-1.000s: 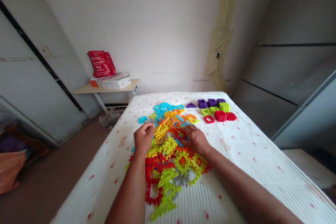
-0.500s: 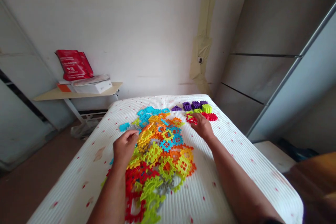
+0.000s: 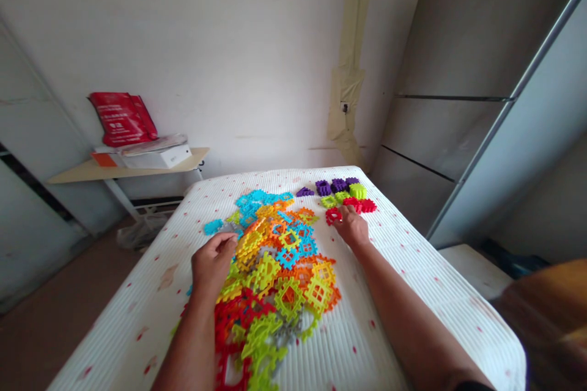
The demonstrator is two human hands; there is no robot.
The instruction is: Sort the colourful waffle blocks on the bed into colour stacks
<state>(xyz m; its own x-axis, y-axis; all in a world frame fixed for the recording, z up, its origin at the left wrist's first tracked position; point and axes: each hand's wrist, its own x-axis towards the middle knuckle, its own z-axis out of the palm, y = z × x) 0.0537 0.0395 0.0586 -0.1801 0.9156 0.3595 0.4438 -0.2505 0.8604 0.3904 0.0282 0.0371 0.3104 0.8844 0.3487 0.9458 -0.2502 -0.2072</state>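
A heap of toothed plastic building pieces point(image 3: 279, 259) in yellow, orange, blue, green, red and grey spreads over the table's middle. My left hand point(image 3: 213, 259) is at the heap's left side, thumb and fingers pinched together; whatever they may hold is hidden. On the right, my right hand point(image 3: 353, 229) is closed at a red toothed building piece point(image 3: 333, 215), thumb against its near edge. Just beyond its fingers sit stacked red pieces point(image 3: 367, 205). Behind them are green pieces point(image 3: 342, 197), a green stack point(image 3: 358, 190) and several purple stacks point(image 3: 338, 185).
The pieces lie on a white ribbed cloth point(image 3: 403, 281) with red specks. A side table point(image 3: 73, 171) at the left bears a white box point(image 3: 160, 154) and a red bag point(image 3: 121, 119). A tall grey cabinet point(image 3: 440, 134) stands at the right, a wall behind.
My right hand has lowered slightly, and the red piece at its fingers now lies flatter on the cloth. My left hand keeps its pinch beside the heap. The view has shifted slightly.
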